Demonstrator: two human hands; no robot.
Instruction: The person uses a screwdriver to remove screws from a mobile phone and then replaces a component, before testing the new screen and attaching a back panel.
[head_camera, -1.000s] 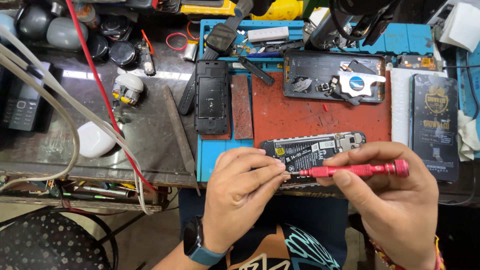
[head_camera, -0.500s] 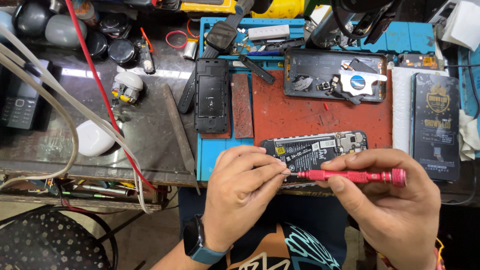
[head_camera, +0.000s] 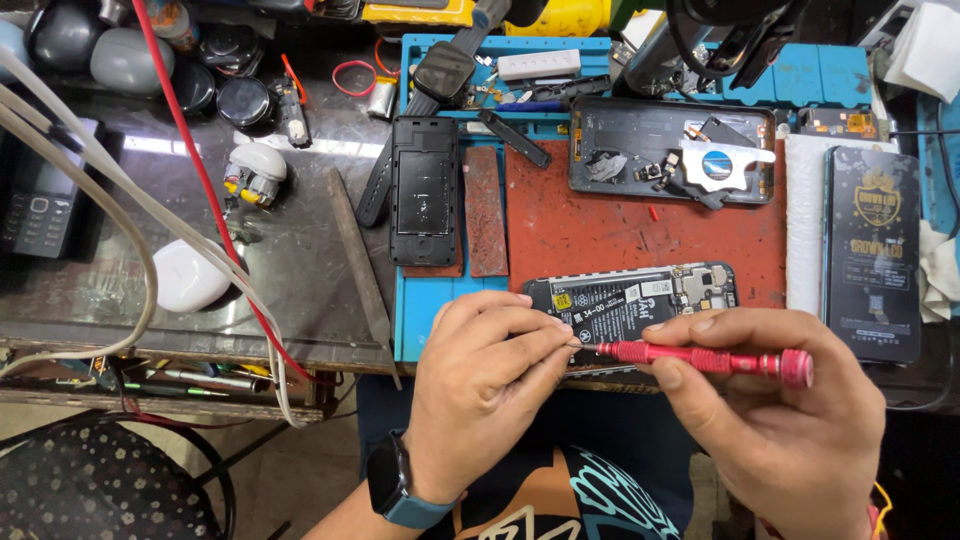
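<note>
Working at the near edge of a red mat (head_camera: 600, 225), an opened phone (head_camera: 630, 300) was steadied by the left hand (head_camera: 480, 395) while a red screwdriver (head_camera: 700, 358) was gripped in the right hand (head_camera: 770, 420); precise tip seating seemed needed next.

A black phone frame (head_camera: 424, 190) lies mid-tabletop; a white earbud case (head_camera: 190, 277) sits towards the left edge, a keypad phone (head_camera: 38, 212) at the left edge.

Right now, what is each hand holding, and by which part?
The right hand holds a red screwdriver by its handle. The left hand pinches its tip end, over the near edge of the opened phone.
</note>
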